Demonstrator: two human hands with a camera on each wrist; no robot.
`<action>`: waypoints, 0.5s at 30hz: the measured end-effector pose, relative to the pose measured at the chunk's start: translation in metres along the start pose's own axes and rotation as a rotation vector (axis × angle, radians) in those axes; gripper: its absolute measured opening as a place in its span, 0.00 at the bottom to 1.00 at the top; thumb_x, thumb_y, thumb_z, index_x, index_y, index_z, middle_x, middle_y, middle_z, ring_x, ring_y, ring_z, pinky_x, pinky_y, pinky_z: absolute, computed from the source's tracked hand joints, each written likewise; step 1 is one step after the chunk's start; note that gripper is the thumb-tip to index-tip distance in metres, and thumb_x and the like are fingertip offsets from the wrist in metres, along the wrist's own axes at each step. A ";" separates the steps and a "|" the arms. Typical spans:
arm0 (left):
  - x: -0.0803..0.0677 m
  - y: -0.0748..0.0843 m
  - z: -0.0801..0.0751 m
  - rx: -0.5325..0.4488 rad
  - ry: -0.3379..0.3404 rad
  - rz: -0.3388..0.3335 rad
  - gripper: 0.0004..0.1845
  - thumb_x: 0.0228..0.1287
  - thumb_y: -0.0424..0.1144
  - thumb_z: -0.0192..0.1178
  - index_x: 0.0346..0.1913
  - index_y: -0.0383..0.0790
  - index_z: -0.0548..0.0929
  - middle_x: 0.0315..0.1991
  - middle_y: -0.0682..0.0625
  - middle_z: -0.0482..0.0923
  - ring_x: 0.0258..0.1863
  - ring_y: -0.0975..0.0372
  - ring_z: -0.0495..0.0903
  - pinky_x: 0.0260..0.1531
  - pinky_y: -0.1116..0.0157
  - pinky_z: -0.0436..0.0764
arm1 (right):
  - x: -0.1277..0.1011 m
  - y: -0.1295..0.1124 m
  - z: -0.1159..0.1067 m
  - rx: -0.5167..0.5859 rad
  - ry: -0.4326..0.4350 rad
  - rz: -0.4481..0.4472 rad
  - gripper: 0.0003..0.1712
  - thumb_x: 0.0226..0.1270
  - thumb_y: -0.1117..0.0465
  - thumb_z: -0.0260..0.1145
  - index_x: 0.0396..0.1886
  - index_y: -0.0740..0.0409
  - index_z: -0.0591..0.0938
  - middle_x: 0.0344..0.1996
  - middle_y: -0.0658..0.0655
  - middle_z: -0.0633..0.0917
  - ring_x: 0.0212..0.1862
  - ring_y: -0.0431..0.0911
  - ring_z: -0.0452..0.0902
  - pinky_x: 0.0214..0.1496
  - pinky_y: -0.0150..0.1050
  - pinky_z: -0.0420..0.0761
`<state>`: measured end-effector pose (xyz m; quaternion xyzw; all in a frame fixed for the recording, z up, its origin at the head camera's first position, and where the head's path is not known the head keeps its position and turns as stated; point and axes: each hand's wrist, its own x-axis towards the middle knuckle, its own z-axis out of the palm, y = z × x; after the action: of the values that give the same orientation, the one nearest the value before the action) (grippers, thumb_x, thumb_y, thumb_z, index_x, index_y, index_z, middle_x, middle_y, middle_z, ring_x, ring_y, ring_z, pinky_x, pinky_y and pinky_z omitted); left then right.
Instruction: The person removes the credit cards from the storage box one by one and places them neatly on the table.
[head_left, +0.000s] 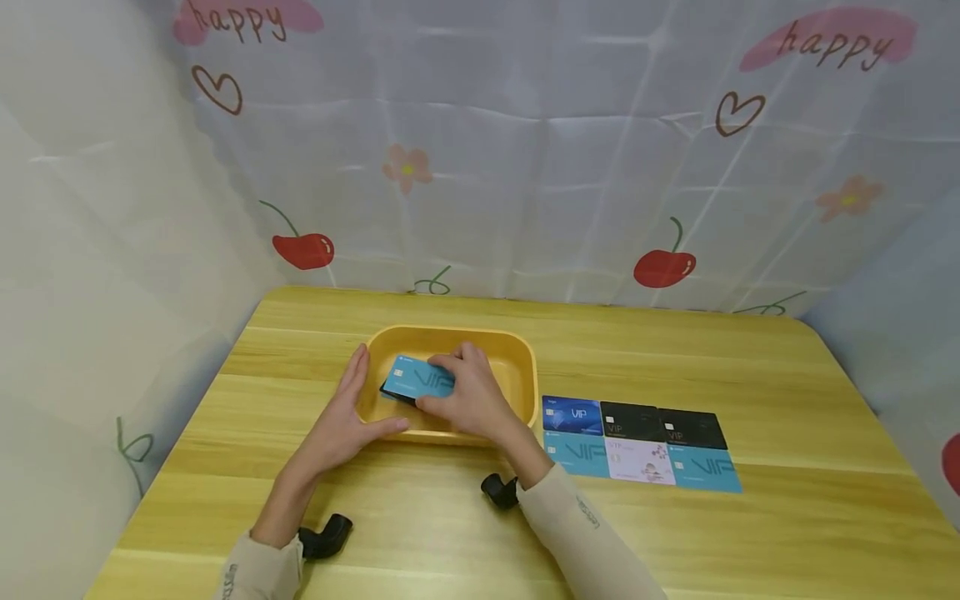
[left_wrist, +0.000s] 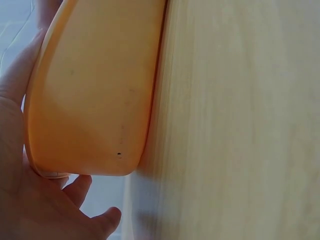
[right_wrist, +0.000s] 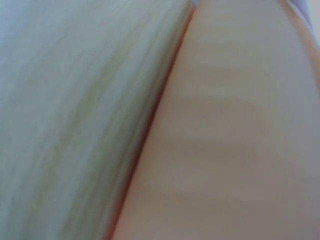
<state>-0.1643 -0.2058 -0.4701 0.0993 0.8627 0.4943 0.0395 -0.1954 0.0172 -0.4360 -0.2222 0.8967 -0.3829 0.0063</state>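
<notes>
The right wrist view was a blur of table grain and the tray's wall, showing no fingers. A dark card under the blue card [head_left: 417, 379] was mostly hidden. The right hand [head_left: 465, 400] pinched the blue card inside the yellow tray [head_left: 525, 367], its grip curled round the card's edge. The left hand [head_left: 347, 417] lay flat-fingered against the tray's left wall, steadying it. Right of that grip, six cards [head_left: 641, 446] lay in rows on the table [head_left: 787, 500], with bare wood beyond.

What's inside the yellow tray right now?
Inside the yellow tray, the right hand grips a blue VIP card atop darker cards. The hand covers the rest.
</notes>
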 end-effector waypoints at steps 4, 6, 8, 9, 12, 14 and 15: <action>0.000 0.000 0.000 -0.011 0.003 0.001 0.63 0.56 0.48 0.74 0.79 0.45 0.35 0.79 0.50 0.28 0.77 0.54 0.32 0.70 0.42 0.44 | -0.006 0.000 -0.007 0.008 0.010 -0.012 0.31 0.55 0.52 0.75 0.58 0.60 0.82 0.39 0.53 0.68 0.44 0.48 0.62 0.40 0.39 0.65; 0.000 0.000 0.000 -0.009 0.003 0.000 0.63 0.56 0.48 0.74 0.79 0.45 0.35 0.79 0.51 0.28 0.77 0.54 0.32 0.70 0.41 0.44 | -0.009 0.001 -0.011 0.016 0.011 -0.021 0.31 0.55 0.52 0.75 0.58 0.60 0.82 0.38 0.52 0.67 0.44 0.48 0.61 0.40 0.40 0.64; 0.000 0.000 0.000 -0.006 0.005 -0.002 0.63 0.55 0.49 0.74 0.79 0.45 0.35 0.79 0.51 0.28 0.77 0.54 0.32 0.70 0.41 0.44 | -0.012 0.002 -0.014 0.024 0.009 -0.027 0.31 0.55 0.52 0.75 0.58 0.60 0.82 0.38 0.52 0.66 0.44 0.48 0.60 0.40 0.41 0.63; 0.000 0.000 0.000 -0.003 0.007 -0.005 0.63 0.55 0.49 0.74 0.79 0.45 0.35 0.79 0.51 0.29 0.77 0.54 0.33 0.70 0.41 0.44 | -0.014 0.002 -0.015 0.030 0.007 -0.026 0.31 0.55 0.52 0.76 0.58 0.60 0.82 0.37 0.52 0.66 0.44 0.48 0.60 0.40 0.41 0.63; -0.001 -0.001 0.000 0.008 0.012 -0.008 0.64 0.54 0.50 0.75 0.79 0.44 0.36 0.80 0.50 0.29 0.77 0.54 0.33 0.70 0.42 0.45 | -0.020 0.002 -0.020 0.058 0.006 -0.015 0.32 0.54 0.53 0.76 0.59 0.59 0.82 0.37 0.52 0.65 0.44 0.48 0.59 0.40 0.42 0.62; -0.001 0.000 -0.001 0.012 0.013 -0.007 0.64 0.54 0.50 0.75 0.79 0.44 0.36 0.80 0.49 0.29 0.77 0.54 0.33 0.70 0.42 0.45 | -0.024 0.001 -0.023 0.073 0.010 -0.007 0.32 0.53 0.53 0.77 0.59 0.59 0.82 0.38 0.52 0.65 0.44 0.48 0.60 0.40 0.42 0.62; -0.001 0.000 -0.001 0.013 0.013 -0.005 0.64 0.54 0.50 0.75 0.79 0.44 0.36 0.80 0.49 0.29 0.77 0.54 0.33 0.70 0.42 0.45 | -0.026 0.001 -0.025 0.079 0.013 -0.006 0.32 0.53 0.53 0.77 0.59 0.59 0.82 0.38 0.52 0.65 0.44 0.48 0.60 0.40 0.42 0.63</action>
<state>-0.1637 -0.2064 -0.4695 0.0943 0.8664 0.4891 0.0345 -0.1775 0.0456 -0.4231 -0.2217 0.8801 -0.4197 0.0080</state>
